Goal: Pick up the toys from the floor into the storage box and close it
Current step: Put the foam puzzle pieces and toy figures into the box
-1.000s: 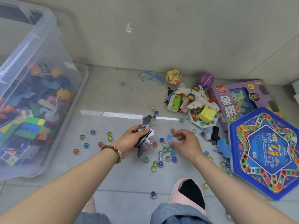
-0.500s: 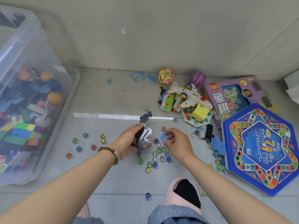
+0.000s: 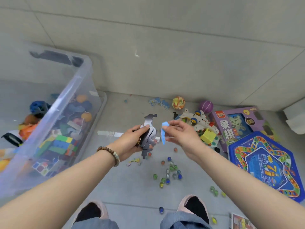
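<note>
Left hand (image 3: 130,142) is curled around a stack of flat grey puzzle pieces (image 3: 149,134), thumb pressed on top, and is held up above the floor (image 3: 122,187). Bead bracelet (image 3: 110,152) is worn on the left wrist. Right hand (image 3: 179,134) is raised just beside it, and a small blue puzzle piece (image 3: 164,131) is pinched between thumb and fingertips. The blue piece is held close to the grey stack; whether they touch cannot be told.

Clear storage box (image 3: 79,90) is seen at the left, open at the top and partly filled with toys. Coloured building bricks (image 3: 57,144) and small balls are visible through its wall. No lid is seen on it.

Marbles (image 3: 168,174) are scattered on the floor below the hands, most in a loose cluster, a few well apart. More toys are piled at the right near the wall: a white toy plane (image 3: 198,119), a yellow cube (image 3: 208,135), a purple ball (image 3: 206,106), a yellow-orange ball (image 3: 178,102) and some light blue puzzle pieces (image 3: 159,102). A purple game box (image 3: 237,123) is lying beside the plane, and a blue hexagonal game board (image 3: 264,162) is lying in front of it, touching or overlapping its edge.

Two pink slippers (image 3: 193,205) are seen at the bottom edge.
</note>
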`<state>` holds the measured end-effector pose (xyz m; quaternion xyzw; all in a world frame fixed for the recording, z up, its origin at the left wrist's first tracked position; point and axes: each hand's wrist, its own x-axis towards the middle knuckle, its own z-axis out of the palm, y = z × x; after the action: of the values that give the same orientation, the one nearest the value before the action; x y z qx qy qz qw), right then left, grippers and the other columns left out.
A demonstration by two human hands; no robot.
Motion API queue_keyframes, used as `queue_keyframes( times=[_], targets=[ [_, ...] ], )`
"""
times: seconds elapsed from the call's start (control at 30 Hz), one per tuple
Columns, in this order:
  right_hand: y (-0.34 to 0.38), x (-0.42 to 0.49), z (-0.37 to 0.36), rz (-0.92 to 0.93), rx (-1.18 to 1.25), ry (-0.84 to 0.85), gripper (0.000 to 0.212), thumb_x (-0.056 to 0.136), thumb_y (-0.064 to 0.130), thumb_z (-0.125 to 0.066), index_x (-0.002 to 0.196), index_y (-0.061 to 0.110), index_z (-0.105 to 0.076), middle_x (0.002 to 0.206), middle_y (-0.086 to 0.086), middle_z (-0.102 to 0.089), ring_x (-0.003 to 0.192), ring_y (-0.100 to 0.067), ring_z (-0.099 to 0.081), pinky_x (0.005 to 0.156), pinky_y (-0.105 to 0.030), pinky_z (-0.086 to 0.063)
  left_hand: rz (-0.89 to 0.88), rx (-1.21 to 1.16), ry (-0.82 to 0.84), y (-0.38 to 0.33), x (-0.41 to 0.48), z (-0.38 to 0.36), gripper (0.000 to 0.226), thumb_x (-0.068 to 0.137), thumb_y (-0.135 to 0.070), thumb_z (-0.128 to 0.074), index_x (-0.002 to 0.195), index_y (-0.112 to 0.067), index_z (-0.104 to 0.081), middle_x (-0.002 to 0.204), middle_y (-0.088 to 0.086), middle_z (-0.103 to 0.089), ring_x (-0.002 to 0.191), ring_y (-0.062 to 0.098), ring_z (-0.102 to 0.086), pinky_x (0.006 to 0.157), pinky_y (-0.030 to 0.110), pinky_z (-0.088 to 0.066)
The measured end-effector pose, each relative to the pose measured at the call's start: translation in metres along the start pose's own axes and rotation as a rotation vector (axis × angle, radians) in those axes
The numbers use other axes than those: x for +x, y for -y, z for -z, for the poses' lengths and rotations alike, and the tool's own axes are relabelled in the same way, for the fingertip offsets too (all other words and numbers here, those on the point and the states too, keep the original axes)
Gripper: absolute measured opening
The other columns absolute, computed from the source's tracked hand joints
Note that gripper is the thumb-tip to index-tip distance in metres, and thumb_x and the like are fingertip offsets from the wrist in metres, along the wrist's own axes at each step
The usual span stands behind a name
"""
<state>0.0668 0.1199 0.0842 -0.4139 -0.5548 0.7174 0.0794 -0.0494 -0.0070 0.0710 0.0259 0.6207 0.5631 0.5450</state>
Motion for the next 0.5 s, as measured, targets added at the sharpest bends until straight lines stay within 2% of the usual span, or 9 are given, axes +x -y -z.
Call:
queue_keyframes(
  times=[0.03, 0.1, 0.2, 0.3, 0.37, 0.43, 0.47, 0.5],
  targets=[
    [0.018, -0.004, -0.018, 0.026, -0.015, 0.053, 0.016, 0.082, 0.007, -0.068, 0.095, 0.008, -0.059, 0.082, -0.007, -0.067, 0.058, -0.010, -0.065, 0.058, -0.018, -0.055, -0.024, -0.020, 0.007, -0.014, -0.012, 0.006, 0.027, 0.096, -0.030, -0.048, 0.092, -0.005, -0.058, 0.062, 0.008, -0.064, 0.051, 0.018, -0.063, 0.064, 0.034, -0.059],
    [0.050, -0.012, -0.056, 0.091, -0.099, 0.108, 0.008, 0.084, 0.007, -0.066, 0.089, 0.007, -0.061, 0.076, -0.006, -0.064, 0.054, -0.009, -0.064, 0.053, -0.017, -0.054, -0.078, -0.051, 0.003, -0.040, -0.038, 0.019, 0.033, 0.096, -0.035, -0.046, 0.090, -0.006, -0.061, 0.067, 0.009, -0.065, 0.057, 0.019, -0.063, 0.065, 0.032, -0.058],
    [0.091, -0.022, -0.104, 0.164, -0.193, 0.079, 0.010, 0.087, 0.013, -0.064, 0.077, 0.013, -0.060, 0.074, -0.002, -0.059, 0.058, -0.011, -0.058, 0.049, -0.016, -0.053, -0.193, -0.026, -0.055, -0.069, -0.079, 0.052, 0.017, 0.095, -0.023, -0.051, 0.089, -0.011, -0.062, 0.074, 0.014, -0.056, 0.058, 0.018, -0.059, 0.053, 0.024, -0.054],
    [0.114, -0.028, -0.141, 0.144, -0.214, 0.137, 0.005, 0.090, 0.015, -0.059, 0.090, 0.010, -0.058, 0.084, -0.003, -0.057, 0.063, -0.011, -0.055, 0.052, -0.019, -0.051, -0.244, -0.014, -0.136, -0.092, -0.110, 0.098, 0.014, 0.094, -0.016, -0.052, 0.087, -0.011, -0.063, 0.068, 0.009, -0.063, 0.052, 0.015, -0.061, 0.047, 0.023, -0.052],
    [0.117, -0.033, -0.169, 0.123, -0.288, 0.187, 0.012, 0.092, 0.016, -0.057, 0.101, 0.009, -0.058, 0.094, -0.006, -0.056, 0.065, -0.010, -0.054, 0.057, -0.021, -0.050, -0.272, -0.057, -0.268, -0.104, -0.127, 0.138, 0.018, 0.095, -0.015, -0.051, 0.083, -0.007, -0.063, 0.067, 0.009, -0.063, 0.049, 0.014, -0.062, 0.053, 0.025, -0.055],
    [0.115, -0.037, -0.193, 0.100, -0.316, 0.205, 0.020, 0.092, 0.017, -0.056, 0.109, 0.007, -0.058, 0.099, -0.007, -0.055, 0.066, -0.011, -0.054, 0.060, -0.023, -0.049, -0.246, -0.104, -0.386, -0.110, -0.143, 0.175, 0.021, 0.096, -0.017, -0.051, 0.080, -0.006, -0.060, 0.068, 0.009, -0.063, 0.051, 0.015, -0.061, 0.066, 0.031, -0.054],
    [0.113, -0.039, -0.202, 0.084, -0.309, 0.210, 0.021, 0.093, 0.017, -0.056, 0.111, 0.006, -0.058, 0.101, -0.007, -0.055, 0.067, -0.011, -0.054, 0.061, -0.024, -0.048, -0.222, -0.141, -0.401, -0.110, -0.147, 0.194, 0.019, 0.094, -0.023, -0.054, 0.088, -0.006, -0.060, 0.076, 0.008, -0.065, 0.059, 0.015, -0.062, 0.071, 0.031, -0.053],
    [0.112, -0.041, -0.209, 0.064, -0.298, 0.214, 0.020, 0.093, 0.018, -0.055, 0.110, 0.008, -0.057, 0.103, -0.007, -0.055, 0.068, -0.012, -0.055, 0.062, -0.024, -0.049, -0.181, -0.156, -0.388, -0.109, -0.154, 0.207, 0.030, 0.090, -0.034, -0.059, 0.103, -0.007, -0.060, 0.090, 0.008, -0.068, 0.073, 0.016, -0.065, 0.076, 0.030, -0.054]
  ],
)
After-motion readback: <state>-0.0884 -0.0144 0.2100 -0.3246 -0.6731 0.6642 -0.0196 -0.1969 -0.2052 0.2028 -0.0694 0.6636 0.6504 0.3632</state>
